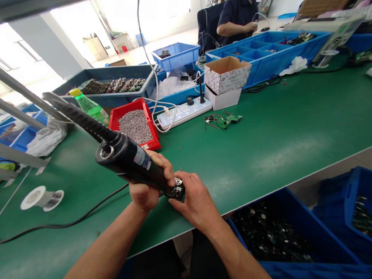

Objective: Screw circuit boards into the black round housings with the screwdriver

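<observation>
My left hand (150, 184) is wrapped round the body of a black electric screwdriver (128, 156), whose ribbed cable end points up to the left. Its tip end meets a small black part (178, 191) that my right hand (196, 202) pinches against the green table mat (271, 139) near the front edge. A red tray of small screws (136, 125) lies just beyond my hands. A green circuit board with wires (224, 120) rests farther back on the mat.
A white power strip (184, 112), a cardboard box (226, 80) and blue bins (266, 55) stand behind. A green bottle (90, 106), a spool (42, 198) and a black cable (49, 227) lie left. Blue crates of parts (294, 242) sit below the table edge. A seated person (239, 13) works at the back.
</observation>
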The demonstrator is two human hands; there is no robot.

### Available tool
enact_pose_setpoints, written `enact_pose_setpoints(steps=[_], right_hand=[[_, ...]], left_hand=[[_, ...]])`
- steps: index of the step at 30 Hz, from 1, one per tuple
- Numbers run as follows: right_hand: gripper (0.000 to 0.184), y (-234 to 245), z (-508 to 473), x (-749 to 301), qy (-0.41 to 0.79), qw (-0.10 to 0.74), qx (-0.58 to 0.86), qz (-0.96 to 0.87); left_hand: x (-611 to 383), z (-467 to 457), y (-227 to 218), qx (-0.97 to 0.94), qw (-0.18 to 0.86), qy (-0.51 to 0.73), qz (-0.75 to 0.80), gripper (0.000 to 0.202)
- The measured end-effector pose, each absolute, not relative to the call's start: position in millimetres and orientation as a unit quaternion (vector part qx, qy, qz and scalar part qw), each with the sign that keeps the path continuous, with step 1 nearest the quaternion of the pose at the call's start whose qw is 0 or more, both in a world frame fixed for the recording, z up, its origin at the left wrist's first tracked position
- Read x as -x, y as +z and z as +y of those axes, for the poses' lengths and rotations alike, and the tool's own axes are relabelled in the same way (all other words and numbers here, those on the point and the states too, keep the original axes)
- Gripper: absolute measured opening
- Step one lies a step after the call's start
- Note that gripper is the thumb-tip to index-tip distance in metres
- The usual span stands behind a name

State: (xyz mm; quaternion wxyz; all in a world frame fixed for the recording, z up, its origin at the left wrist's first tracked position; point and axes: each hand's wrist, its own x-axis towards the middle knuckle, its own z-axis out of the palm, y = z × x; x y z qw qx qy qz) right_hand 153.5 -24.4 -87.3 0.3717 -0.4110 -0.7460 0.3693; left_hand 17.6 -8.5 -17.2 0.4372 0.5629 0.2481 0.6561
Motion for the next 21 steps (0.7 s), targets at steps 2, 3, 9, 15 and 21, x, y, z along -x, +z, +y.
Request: enact_pose_setpoints(steps=[2, 3, 9, 15, 21], right_hand=[[0.063, -88, -24, -154, 0.367, 0.375, 0.409, -0.746], [0.063, -89, -24, -154, 0.365, 0.378, 0.408, -0.747], [0.064, -91, -25, -154, 0.357, 0.387, 0.406, -0.747], [0.063, -91, -24, -155, 0.362, 0.386, 0.405, -0.746], [0.064, -89, -24, -155, 0.364, 0.378, 0.408, -0.747]], left_hand=[[-18, -7, -13, -0.560, 0.432, 0.661, 0.251, 0.059], [-17, -7, -11, -0.559, 0.426, 0.666, 0.252, 0.060], [-18, -4, -4, -0.549, 0.389, 0.694, 0.254, 0.068], [-20, -5, -7, -0.555, 0.392, 0.682, 0.268, 0.067], [-23, -3, -11, -0.544, 0.406, 0.680, 0.276, 0.064]])
